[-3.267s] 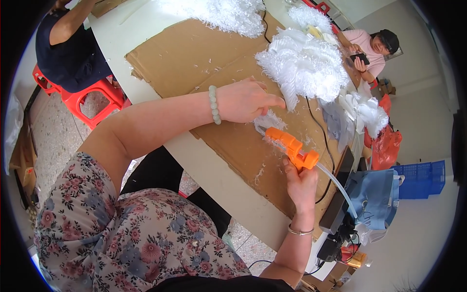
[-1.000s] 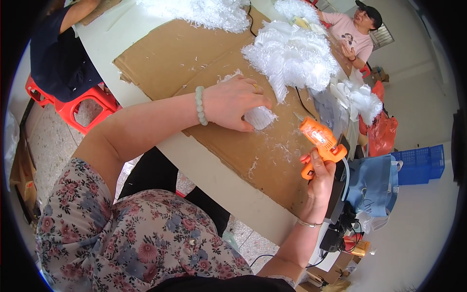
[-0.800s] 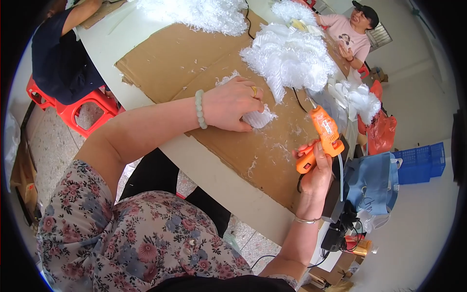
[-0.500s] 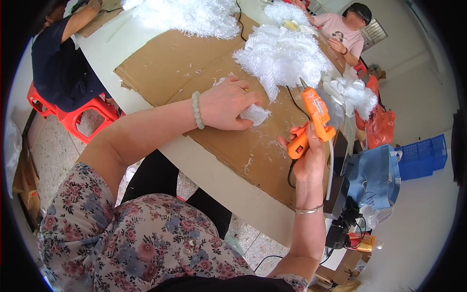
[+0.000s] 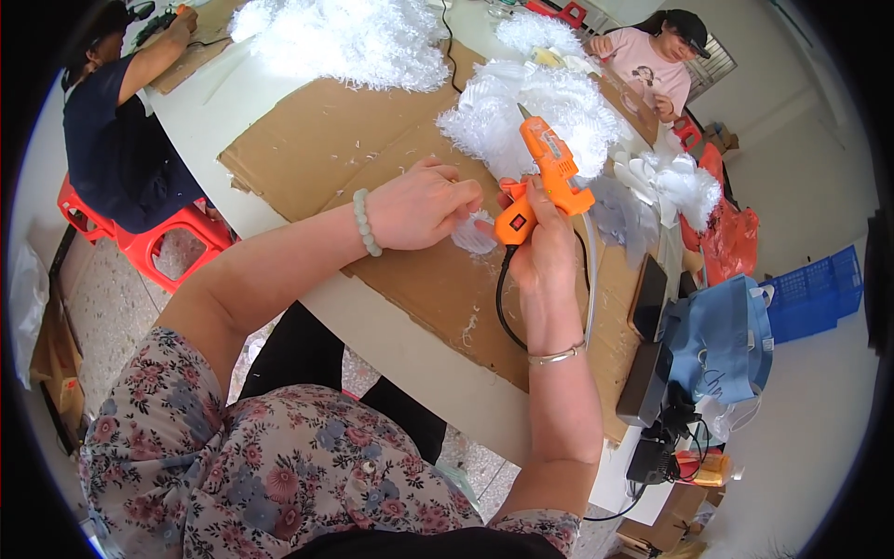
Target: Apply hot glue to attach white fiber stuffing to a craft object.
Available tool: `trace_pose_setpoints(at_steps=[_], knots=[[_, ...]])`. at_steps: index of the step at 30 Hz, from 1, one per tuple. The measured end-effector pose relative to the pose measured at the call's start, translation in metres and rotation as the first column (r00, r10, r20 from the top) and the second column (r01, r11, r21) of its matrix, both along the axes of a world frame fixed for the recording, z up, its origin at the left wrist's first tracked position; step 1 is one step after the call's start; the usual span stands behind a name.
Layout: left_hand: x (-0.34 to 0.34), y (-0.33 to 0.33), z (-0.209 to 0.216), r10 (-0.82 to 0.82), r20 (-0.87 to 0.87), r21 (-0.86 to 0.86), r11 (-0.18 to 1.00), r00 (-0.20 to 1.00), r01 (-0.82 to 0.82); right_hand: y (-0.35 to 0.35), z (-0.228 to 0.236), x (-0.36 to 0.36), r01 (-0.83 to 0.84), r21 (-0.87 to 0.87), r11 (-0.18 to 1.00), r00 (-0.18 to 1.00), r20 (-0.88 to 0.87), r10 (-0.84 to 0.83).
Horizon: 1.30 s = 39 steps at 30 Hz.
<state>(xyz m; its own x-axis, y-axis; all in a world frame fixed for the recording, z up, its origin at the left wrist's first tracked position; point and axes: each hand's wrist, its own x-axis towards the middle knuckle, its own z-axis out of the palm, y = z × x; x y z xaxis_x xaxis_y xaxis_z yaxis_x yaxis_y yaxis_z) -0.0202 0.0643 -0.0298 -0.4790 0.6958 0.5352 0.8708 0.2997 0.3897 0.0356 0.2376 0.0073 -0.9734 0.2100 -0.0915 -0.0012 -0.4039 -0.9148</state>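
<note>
Fingers of the right hand (image 5: 545,247) clench an orange glue gun (image 5: 540,182) at frame centre; left hand (image 5: 424,205) beside it pinches a white feathery piece (image 5: 473,238) against cardboard (image 5: 326,140).

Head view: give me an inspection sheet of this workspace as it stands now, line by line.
Surface: pale table covered by a brown cardboard sheet with white scraps and glue specks.
Job's things: orange glue gun; small white fluffy piece.
Clutter: white fluffy heaps, white bundle, dark phone, red bag.
Hands: left hand presses on the small piece; right hand grips the gun, nozzle pointing away from the person.
Cables: black cord runs from the gun handle; plugs and wires at the table's right edge.
Surroundings: two other people seated; red stool; blue crate; blue cloth.
</note>
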Motion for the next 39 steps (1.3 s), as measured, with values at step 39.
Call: trace_pose_setpoints(at_steps=[39], knots=[[0.001,0.003,-0.003,0.111,0.028,-0.035,0.993,0.993,-0.110,0.041,0.031,0.010,-0.035,0.028,0.999,0.997,-0.063,0.036]])
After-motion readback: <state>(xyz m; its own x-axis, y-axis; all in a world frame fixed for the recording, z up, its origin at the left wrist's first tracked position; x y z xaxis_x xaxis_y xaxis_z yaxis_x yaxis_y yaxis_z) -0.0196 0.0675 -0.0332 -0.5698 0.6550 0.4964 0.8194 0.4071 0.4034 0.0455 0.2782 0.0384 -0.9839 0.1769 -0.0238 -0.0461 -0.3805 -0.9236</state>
